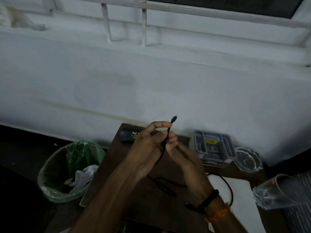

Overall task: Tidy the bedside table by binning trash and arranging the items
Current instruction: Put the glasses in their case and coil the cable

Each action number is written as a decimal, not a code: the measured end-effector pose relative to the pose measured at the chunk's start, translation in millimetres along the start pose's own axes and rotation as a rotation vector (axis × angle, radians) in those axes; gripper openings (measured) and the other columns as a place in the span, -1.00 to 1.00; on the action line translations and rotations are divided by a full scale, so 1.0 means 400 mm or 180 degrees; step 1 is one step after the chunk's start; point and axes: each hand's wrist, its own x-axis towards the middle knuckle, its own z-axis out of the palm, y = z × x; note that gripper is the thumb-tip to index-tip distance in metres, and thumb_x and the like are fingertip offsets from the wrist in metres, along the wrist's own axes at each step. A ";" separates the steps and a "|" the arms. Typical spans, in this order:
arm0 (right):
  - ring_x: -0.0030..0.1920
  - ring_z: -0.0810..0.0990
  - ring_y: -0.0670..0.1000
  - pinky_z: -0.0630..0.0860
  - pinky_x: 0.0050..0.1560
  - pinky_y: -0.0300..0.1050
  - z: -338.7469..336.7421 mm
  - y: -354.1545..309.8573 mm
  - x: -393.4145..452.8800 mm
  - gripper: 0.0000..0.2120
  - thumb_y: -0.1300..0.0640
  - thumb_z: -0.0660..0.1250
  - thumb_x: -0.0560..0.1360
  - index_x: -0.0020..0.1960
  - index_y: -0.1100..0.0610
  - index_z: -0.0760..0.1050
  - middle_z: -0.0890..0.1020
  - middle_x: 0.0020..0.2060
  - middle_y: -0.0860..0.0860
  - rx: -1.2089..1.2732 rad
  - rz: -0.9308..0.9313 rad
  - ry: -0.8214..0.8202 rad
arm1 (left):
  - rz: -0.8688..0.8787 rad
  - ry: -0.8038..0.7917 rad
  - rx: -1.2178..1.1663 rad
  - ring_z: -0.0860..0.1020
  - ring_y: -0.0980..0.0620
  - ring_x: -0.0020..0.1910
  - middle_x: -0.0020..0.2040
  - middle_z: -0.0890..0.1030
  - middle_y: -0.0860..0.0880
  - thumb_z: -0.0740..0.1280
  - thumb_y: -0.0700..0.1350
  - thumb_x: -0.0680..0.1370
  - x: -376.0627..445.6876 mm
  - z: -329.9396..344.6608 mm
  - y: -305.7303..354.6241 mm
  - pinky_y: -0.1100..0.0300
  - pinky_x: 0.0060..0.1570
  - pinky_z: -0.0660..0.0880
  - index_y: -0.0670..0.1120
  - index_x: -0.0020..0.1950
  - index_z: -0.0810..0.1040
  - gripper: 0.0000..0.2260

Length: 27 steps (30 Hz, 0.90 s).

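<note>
A thin black cable [165,184] lies in loops on the brown bedside table [109,169], and its plug end sticks up above my fingers. My left hand [148,145] pinches the cable just below the plug between thumb and forefinger. My right hand [176,147] grips the same cable a little lower, close against the left hand. Both hands are raised above the middle of the table. To the left of the table stands a bin with a green liner [67,170] that holds crumpled white paper.
A black case with yellow lettering [127,134] lies at the table's back left. A grey organiser tray [212,147] and a clear plastic lid [248,159] sit at the back right. A clear plastic cup [276,192] and a white sheet [242,195] are at the right. A white wall stands behind.
</note>
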 end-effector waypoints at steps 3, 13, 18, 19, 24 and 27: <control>0.15 0.64 -0.10 0.54 0.22 -0.06 0.018 0.014 0.001 -0.69 0.05 0.37 0.53 0.27 -0.05 0.51 0.68 0.11 -0.09 -0.0073 0.0148 -0.0513 | -0.0055 0.0113 -0.0233 0.65 -0.11 -0.02 -0.03 0.65 -0.23 0.16 -0.35 0.61 0.012 -0.009 -0.006 0.05 0.12 0.60 -0.20 0.08 0.63 -0.75; -0.22 0.65 -0.12 0.56 -0.03 -0.15 -0.043 0.013 0.028 -0.82 0.06 0.22 0.61 0.06 -0.07 0.60 0.66 -0.28 -0.04 -0.1125 -0.0482 0.0238 | 0.1975 0.0670 0.4066 0.56 0.11 -0.01 -0.05 0.56 0.07 0.45 -0.07 0.49 0.040 -0.088 -0.017 0.25 0.00 0.50 0.06 0.01 0.66 -0.88; -0.31 0.56 -0.02 0.52 -0.19 -0.08 -0.087 0.023 0.051 -0.79 0.08 0.17 0.65 0.11 0.01 0.59 0.53 -0.35 -0.07 -0.1404 -0.1062 0.0666 | 0.0672 -0.0279 0.2959 0.58 0.08 -0.12 -0.08 0.63 -0.08 0.36 -0.05 0.56 0.039 -0.081 0.000 0.17 -0.07 0.52 -0.16 -0.11 0.55 -0.81; -0.32 0.55 -0.01 0.52 -0.20 -0.01 -0.095 0.029 0.058 -0.77 0.03 0.16 0.65 0.11 0.00 0.59 0.53 -0.34 -0.06 -0.1381 -0.1097 0.0708 | 0.0070 -0.0517 0.2189 0.61 0.01 -0.14 -0.07 0.65 -0.18 0.32 -0.09 0.59 0.032 -0.073 0.009 0.12 -0.05 0.56 -0.21 -0.09 0.55 -0.81; -0.08 0.62 -0.13 0.53 -0.03 -0.12 -0.101 0.037 0.085 -0.75 0.03 0.19 0.61 0.19 -0.10 0.58 0.63 -0.13 -0.21 -0.1470 -0.1154 0.0819 | -0.0838 -0.1242 0.0558 0.65 -0.11 -0.08 -0.03 0.65 -0.25 0.16 -0.10 0.64 0.000 -0.038 0.026 -0.03 0.10 0.56 -0.26 0.06 0.58 -0.71; 0.03 0.62 -0.22 0.51 0.07 -0.29 -0.085 0.033 0.083 -0.72 0.07 0.23 0.53 0.12 -0.26 0.54 0.66 -0.04 -0.29 -0.1271 -0.1060 0.0490 | -0.0768 -0.1433 0.0338 0.65 -0.12 0.04 0.12 0.63 -0.28 0.11 -0.13 0.65 0.000 -0.020 0.028 -0.01 0.20 0.52 -0.30 0.19 0.56 -0.67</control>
